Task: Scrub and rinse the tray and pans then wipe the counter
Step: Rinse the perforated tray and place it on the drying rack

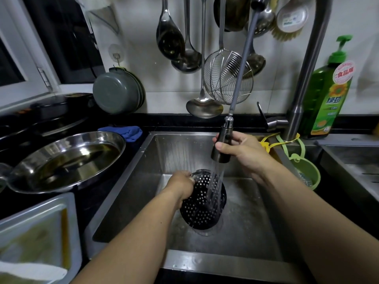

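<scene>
Left hand: your left hand (pixel 181 186) grips the perforated black pan (pixel 203 203) at frame centre.
Right hand: your right hand (pixel 244 149) clasps the spraying faucet head (pixel 222 145).

Your sink (pixel 131 201) floor is mostly bare to the right & front of the perforated black tray (pixel 203 203); room to pass there. Left counter's packed: round steel pan (pixel 67 160), rectangular tray (pixel 39 228), blue cloth (pixel 125 131) at back. Hanging ladles (pixel 203 105) & wire skimmer (pixel 227 78) crowd the space above the back rim. Hose (pixel 243 64) cuts diagonally across. Faucet (pixel 303 78) & soap bottle (pixel 326 93) block back right.
</scene>
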`<state>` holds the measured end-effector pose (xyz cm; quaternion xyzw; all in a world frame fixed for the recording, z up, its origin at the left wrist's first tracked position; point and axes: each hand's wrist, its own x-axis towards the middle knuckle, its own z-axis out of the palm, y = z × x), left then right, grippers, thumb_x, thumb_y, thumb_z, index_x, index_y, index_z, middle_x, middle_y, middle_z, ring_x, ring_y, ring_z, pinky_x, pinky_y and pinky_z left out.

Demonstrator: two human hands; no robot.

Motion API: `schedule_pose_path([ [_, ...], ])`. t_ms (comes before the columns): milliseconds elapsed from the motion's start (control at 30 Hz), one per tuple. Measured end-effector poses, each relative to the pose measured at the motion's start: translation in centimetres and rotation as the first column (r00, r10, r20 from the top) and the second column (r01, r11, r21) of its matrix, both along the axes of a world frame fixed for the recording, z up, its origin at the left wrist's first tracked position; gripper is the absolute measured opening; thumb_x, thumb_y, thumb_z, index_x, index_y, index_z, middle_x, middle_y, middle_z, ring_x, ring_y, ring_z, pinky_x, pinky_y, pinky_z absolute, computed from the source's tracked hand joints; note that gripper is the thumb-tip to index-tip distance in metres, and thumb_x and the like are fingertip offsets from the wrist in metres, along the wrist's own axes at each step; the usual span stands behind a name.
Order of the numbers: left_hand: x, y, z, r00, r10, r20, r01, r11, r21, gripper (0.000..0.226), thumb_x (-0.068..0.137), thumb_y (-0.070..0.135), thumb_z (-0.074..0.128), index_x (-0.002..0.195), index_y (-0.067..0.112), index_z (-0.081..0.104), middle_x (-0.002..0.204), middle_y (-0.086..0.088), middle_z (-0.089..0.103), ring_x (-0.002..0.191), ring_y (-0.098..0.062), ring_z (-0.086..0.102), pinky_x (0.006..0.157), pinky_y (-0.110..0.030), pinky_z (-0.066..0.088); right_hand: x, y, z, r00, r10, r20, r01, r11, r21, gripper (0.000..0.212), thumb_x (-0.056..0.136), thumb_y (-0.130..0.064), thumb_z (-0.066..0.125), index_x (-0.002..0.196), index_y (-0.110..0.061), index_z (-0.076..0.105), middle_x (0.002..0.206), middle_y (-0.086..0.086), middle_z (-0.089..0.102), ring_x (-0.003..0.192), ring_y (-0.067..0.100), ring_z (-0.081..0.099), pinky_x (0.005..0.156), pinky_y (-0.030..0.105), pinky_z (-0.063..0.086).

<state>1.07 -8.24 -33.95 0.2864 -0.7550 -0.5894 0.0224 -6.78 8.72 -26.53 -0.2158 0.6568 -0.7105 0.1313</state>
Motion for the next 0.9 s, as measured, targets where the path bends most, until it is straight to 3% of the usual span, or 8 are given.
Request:
schedule_pose_path([
  [100,0.0,0.0,-0.1,1.000,-0.012,-0.003,0.012,1.000,0.008,0.022,0.101,0.007,0.056,0.085,0.009,0.071,0.088,-0.017,0.074,0.077,-0.024,0.067,0.067,-0.028,0.051,0.6,-1.5,0.1,0.996,-0.009,-0.089,0.014,0.998,0.055,0.025,0.083,0.000,0.076,0.106,-0.009,0.070,0.099,0.001,0.076,0.088,0.003,0.070,0.074,0.013,0.053],
  [233,0.1,0.2,0.0,0.999,-0.041,0.004,0.041,0.999,0.009,0.013,0.096,0.004,0.062,0.100,0.008,0.073,0.091,-0.015,0.077,0.082,-0.026,0.072,0.075,-0.034,0.059,1.2,-3.1,0.1,0.985,-0.053,-0.166,0.070,0.993,0.098,0.028,0.082,0.000,0.078,0.109,-0.001,0.067,0.097,0.004,0.073,0.084,0.005,0.067,0.071,0.013,0.051],
  [400,0.6,0.6,0.8,0.997,-0.072,-0.002,0.072,0.997,0.011,0.028,0.101,0.006,0.060,0.074,0.013,0.065,0.065,-0.003,0.067,0.060,-0.016,0.062,0.048,-0.017,0.044,1.5,-3.1,0.8,0.984,-0.033,-0.177,0.063,0.983,0.171,0.028,0.082,-0.006,0.080,0.105,-0.011,0.065,0.095,-0.002,0.073,0.081,0.000,0.068,0.069,0.012,0.050],
  [567,0.7,0.9,1.5,0.990,-0.136,0.024,0.138,0.989,-0.062,0.018,0.101,0.012,0.062,0.084,0.014,0.067,0.077,0.003,0.065,0.068,-0.007,0.057,0.048,-0.011,0.043,2.2,-3.8,1.1,0.975,-0.038,-0.218,0.079,0.980,0.182,0.034,0.080,-0.008,0.082,0.105,-0.017,0.061,0.101,0.001,0.073,0.096,0.015,0.070,0.092,0.035,0.055],
  [733,0.8,0.9,1.4,0.990,-0.141,0.033,0.143,0.987,-0.078,0.009,0.098,0.009,0.065,0.100,0.006,0.073,0.096,-0.009,0.076,0.072,-0.012,0.064,0.049,-0.009,0.047,1.1,-2.9,1.3,0.955,-0.108,-0.278,0.197,0.927,0.318,0.038,0.077,-0.014,0.085,0.103,-0.022,0.058,0.100,0.001,0.069,0.097,0.020,0.067,0.095,0.044,0.054],
  [833,0.6,0.7,1.3,0.991,-0.133,0.030,0.135,0.989,-0.065,0.015,0.100,0.007,0.060,0.097,0.011,0.075,0.086,-0.007,0.076,0.070,-0.014,0.067,0.049,-0.013,0.048,0.2,-1.5,1.7,0.949,-0.153,-0.275,0.264,0.863,0.431,0.047,0.076,-0.017,0.086,0.113,-0.018,0.058,0.105,0.001,0.067,0.101,0.021,0.065,0.096,0.045,0.053],
  [900,0.5,0.9,1.4,0.989,-0.147,0.018,0.148,0.985,-0.085,0.024,0.099,0.001,0.058,0.084,0.014,0.072,0.074,-0.002,0.070,0.065,-0.013,0.063,0.048,-0.012,0.045,0.3,-1.7,2.0,0.962,-0.124,-0.245,0.223,0.875,0.431,0.046,0.071,-0.020,0.088,0.107,-0.021,0.059,0.102,0.003,0.069,0.099,0.023,0.067,0.096,0.047,0.054],
])
